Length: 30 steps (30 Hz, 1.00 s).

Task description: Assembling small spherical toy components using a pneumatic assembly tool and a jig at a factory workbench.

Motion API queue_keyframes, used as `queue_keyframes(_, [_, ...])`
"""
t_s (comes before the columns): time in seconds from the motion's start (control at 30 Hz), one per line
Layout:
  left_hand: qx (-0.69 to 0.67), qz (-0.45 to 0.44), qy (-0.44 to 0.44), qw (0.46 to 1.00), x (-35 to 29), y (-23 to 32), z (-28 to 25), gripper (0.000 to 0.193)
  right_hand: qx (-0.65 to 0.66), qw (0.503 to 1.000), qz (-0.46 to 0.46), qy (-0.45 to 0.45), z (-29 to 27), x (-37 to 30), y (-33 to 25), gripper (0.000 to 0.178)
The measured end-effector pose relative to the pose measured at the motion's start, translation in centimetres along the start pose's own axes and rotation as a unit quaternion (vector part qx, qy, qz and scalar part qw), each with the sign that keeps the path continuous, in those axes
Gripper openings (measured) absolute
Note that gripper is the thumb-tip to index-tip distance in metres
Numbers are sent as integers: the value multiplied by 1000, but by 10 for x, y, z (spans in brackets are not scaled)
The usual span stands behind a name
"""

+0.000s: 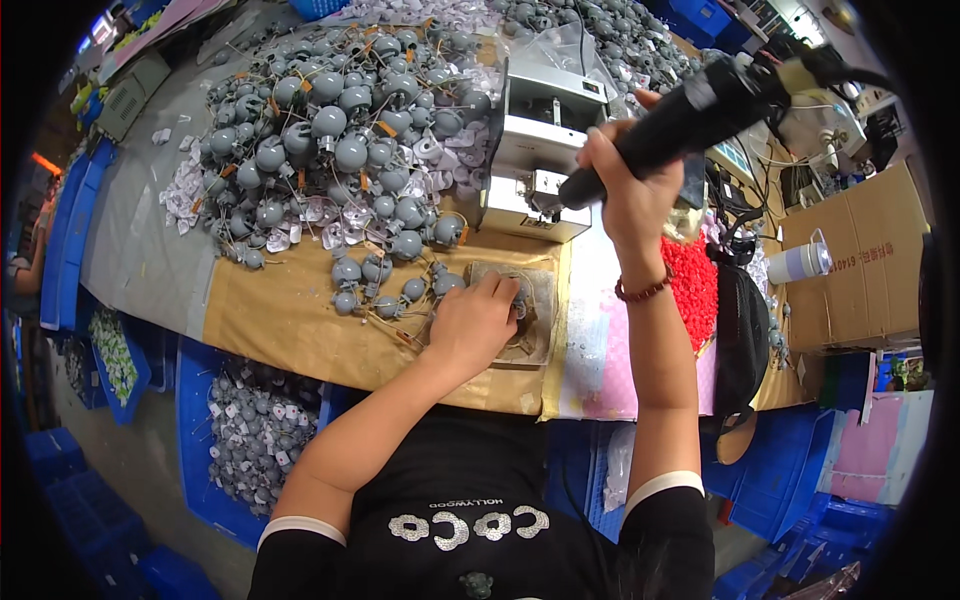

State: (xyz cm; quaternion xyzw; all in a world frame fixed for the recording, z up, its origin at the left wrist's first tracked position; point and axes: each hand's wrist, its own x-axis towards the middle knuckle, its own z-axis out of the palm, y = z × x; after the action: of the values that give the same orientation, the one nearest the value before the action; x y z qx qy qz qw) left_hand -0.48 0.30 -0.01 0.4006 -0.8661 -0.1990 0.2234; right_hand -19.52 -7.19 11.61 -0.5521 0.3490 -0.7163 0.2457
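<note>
My right hand is raised over the right side of the bench, its fingers wrapped round a black electric screwdriver. The tool slants down to the left, a cable at its upper end. Lower down, my left hand presses curled fingers on a small grey round part at a square, worn fixture plate. My fingers hide most of that part. Just left of this hand lie several loose grey ball-shaped parts with thin wires and orange tabs.
A large heap of grey ball parts and white pieces covers the back left. A metal box-shaped device stands behind the fixture. Small red parts, a white cup and a cardboard box are rightward. A filled blue bin sits below the bench edge.
</note>
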Motion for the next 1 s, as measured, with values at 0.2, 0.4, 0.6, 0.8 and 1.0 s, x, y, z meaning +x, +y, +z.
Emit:
queue_keyframes(0.2, [-14,-6,2,1000,-1,-2,1,38,-76,989,129,8,11,15,26,37])
queue_keyframes(0.4, [-15,16,38,999,-2,-6,5,36,6,984,172,-40,14,-49,-19,67])
queue_keyframes(0.6, [-24,21,53,998,-3,-6,7,35,8,988,141,-61,21,-90,-34,67])
queue_keyframes(0.8, [-17,17,51,998,-2,-5,6,32,-25,988,123,-89,16,-102,-23,68])
queue_keyframes(1.0, [-25,27,55,998,-2,-7,4,34,-133,975,55,-171,9,-101,-25,64])
